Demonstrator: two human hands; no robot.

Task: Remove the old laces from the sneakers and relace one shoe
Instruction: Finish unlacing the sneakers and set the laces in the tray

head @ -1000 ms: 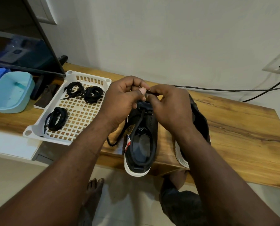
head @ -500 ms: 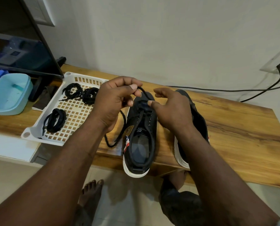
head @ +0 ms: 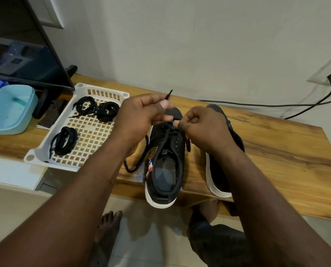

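Both hands (head: 141, 114) (head: 201, 128) in pinch on lace (head: 168, 95)

A home living room: television (head: 22, 54) on a wooden console (head: 276, 151) (bare foot (head: 110, 224) on tiled floor (head: 151, 239)).

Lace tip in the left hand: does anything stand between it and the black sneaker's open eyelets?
Only the right hand, pinching the lace at the front of the black sneaker. The left hand holds the lace tip clear, and the rear eyelets lie bare.
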